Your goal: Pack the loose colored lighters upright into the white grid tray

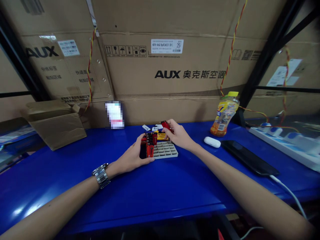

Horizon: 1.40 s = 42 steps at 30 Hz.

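Observation:
A pale grid tray point(165, 150) with rows of small compartments lies on the blue table. Several small red pieces with black tops point(150, 148), shaped like lighters, stand upright at its left end. My left hand point(133, 155) is curled round that end, thumb along the front edge and fingers behind the red pieces. Above the tray's back right, my right hand point(177, 133) pinches another red piece with a black end point(165, 124), held tilted. Behind the tray lie a yellow piece point(162, 136) and a few white pieces point(146, 127), partly hidden by my right fingers.
A lit phone point(115, 115) leans at the back against large cardboard boxes point(190, 90). An open carton point(58, 125) stands left. To the right are a drink bottle point(224, 115), a white case point(212, 142), a black device with a cable point(250, 156) and a power strip point(287, 146).

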Available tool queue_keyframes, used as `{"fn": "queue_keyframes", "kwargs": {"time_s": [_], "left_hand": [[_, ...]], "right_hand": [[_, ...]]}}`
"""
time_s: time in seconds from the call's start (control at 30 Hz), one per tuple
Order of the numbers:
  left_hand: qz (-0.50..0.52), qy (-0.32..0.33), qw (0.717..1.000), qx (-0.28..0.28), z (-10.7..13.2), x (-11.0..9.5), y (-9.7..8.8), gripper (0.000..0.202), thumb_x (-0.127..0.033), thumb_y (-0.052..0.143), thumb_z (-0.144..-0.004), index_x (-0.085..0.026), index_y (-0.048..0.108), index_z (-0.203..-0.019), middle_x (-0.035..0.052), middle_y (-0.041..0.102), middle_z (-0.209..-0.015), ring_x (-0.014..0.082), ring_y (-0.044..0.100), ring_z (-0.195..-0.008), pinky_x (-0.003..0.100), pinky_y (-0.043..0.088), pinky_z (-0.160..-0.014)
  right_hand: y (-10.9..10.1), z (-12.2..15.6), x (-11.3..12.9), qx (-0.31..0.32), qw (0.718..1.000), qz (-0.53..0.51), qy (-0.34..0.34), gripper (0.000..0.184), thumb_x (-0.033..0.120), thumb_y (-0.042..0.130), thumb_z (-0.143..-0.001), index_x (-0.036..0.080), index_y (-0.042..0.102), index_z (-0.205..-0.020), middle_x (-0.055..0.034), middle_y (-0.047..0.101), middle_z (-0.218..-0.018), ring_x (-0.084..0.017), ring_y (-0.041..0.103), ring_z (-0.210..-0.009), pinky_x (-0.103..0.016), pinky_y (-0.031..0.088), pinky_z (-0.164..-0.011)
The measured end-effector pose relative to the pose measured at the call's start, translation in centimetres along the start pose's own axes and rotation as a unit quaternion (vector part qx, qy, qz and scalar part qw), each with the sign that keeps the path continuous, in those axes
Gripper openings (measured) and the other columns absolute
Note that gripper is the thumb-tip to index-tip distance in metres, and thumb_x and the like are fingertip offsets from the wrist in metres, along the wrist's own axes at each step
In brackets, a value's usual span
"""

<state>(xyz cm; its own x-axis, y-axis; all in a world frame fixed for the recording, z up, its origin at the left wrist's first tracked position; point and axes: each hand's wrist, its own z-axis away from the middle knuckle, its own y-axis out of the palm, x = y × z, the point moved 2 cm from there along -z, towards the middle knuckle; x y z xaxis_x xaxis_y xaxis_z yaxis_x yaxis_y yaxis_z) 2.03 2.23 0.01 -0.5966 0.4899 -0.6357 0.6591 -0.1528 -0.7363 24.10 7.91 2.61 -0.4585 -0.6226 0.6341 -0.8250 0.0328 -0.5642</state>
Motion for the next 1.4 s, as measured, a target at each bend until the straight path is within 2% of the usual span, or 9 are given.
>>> {"fn": "queue_keyframes", "kwargs": {"time_s": [0.13,0.27,0.37,0.53,0.67,0.77,0.9,1.13,1.4], "left_hand": [[-0.002,0.001,1.000,0.000,0.0,0.0,0.0,0.099,-0.053,0.068,-0.075,-0.018,0.010,-0.148,0.0196,0.043,-0.143,0.0343,0.041,-0.133,0.053,0.034,-0.109],[0.003,0.014,1.000,0.006,0.0,0.0,-0.1,0.098,-0.052,0.067,-0.076,-0.019,0.010,-0.148,0.0190,0.044,-0.143,0.0338,0.042,-0.132,0.053,0.034,-0.109],[0.001,0.017,1.000,0.004,-0.1,0.0,0.0,0.098,-0.052,0.067,-0.076,-0.018,0.010,-0.148,0.0199,0.042,-0.144,0.0336,0.041,-0.133,0.053,0.033,-0.110],[0.001,0.017,1.000,-0.004,-0.1,0.3,0.1,0.097,-0.051,0.069,-0.075,-0.017,0.013,-0.148,0.0213,0.042,-0.143,0.0357,0.041,-0.132,0.057,0.033,-0.108],[0.005,0.025,1.000,-0.003,-0.2,0.3,0.1,0.095,-0.050,0.068,-0.076,-0.017,0.015,-0.147,0.0203,0.041,-0.144,0.0355,0.040,-0.133,0.057,0.033,-0.109],[0.003,0.025,1.000,0.002,-0.2,0.2,0.0,0.094,-0.050,0.068,-0.076,-0.016,0.016,-0.147,0.0206,0.041,-0.145,0.0347,0.040,-0.133,0.056,0.033,-0.109],[-0.004,0.029,1.000,0.003,-0.2,0.2,0.0,0.091,-0.049,0.067,-0.077,-0.018,0.017,-0.146,0.0189,0.042,-0.144,0.0341,0.041,-0.133,0.055,0.033,-0.109],[-0.021,0.029,0.999,0.000,-0.3,0.5,0.1,0.090,-0.051,0.066,-0.076,-0.019,0.019,-0.146,0.0173,0.044,-0.143,0.0354,0.043,-0.131,0.053,0.036,-0.108],[-0.018,0.027,0.999,0.006,-0.2,0.2,0.0,0.091,-0.051,0.066,-0.076,-0.018,0.019,-0.146,0.0181,0.044,-0.143,0.0349,0.043,-0.131,0.053,0.036,-0.108]], "right_hand": [[-0.3,0.5,1.2,-0.028,0.999,0.040,-0.008,0.013,0.031,0.052,-0.086,0.021,0.045,-0.091,0.0046,0.052,-0.061,-0.012,0.047,-0.053,-0.029,0.038,-0.055],[-0.5,0.7,2.3,-0.015,1.000,0.004,-0.021,0.016,0.034,0.042,-0.091,0.021,0.051,-0.093,0.0023,0.053,-0.066,-0.013,0.048,-0.060,-0.029,0.038,-0.057],[-0.3,0.7,2.0,-0.006,0.999,-0.037,-0.003,0.017,0.033,0.040,-0.091,0.021,0.051,-0.095,0.0026,0.052,-0.065,-0.012,0.048,-0.054,-0.028,0.040,-0.052],[0.2,0.8,1.2,-0.001,0.998,-0.060,0.012,0.033,0.037,0.052,-0.087,0.021,0.045,-0.115,0.0001,0.060,-0.073,-0.013,0.053,-0.050,-0.030,0.047,-0.050],[-0.1,0.8,1.7,-0.026,0.999,-0.009,-0.041,0.047,0.032,0.054,-0.087,0.023,0.044,-0.132,-0.0056,0.067,-0.094,-0.018,0.062,-0.068,-0.037,0.052,-0.068],[-0.4,0.9,2.2,-0.041,0.996,0.011,-0.077,0.035,0.029,0.053,-0.088,0.022,0.054,-0.123,-0.0064,0.067,-0.107,-0.019,0.064,-0.080,-0.037,0.051,-0.077],[-0.6,1.0,2.7,-0.057,0.995,0.029,-0.078,0.028,0.028,0.054,-0.088,0.020,0.058,-0.114,-0.0051,0.069,-0.100,-0.019,0.064,-0.082,-0.034,0.048,-0.074],[-0.4,1.0,2.7,-0.081,0.994,0.046,-0.053,0.021,0.034,0.049,-0.090,0.020,0.055,-0.104,-0.0023,0.064,-0.077,-0.017,0.059,-0.068,-0.030,0.041,-0.059],[-0.6,1.2,3.1,-0.095,0.991,0.075,-0.053,0.019,0.035,0.049,-0.088,0.019,0.049,-0.100,-0.0023,0.059,-0.072,-0.016,0.054,-0.060,-0.031,0.038,-0.057]]}}
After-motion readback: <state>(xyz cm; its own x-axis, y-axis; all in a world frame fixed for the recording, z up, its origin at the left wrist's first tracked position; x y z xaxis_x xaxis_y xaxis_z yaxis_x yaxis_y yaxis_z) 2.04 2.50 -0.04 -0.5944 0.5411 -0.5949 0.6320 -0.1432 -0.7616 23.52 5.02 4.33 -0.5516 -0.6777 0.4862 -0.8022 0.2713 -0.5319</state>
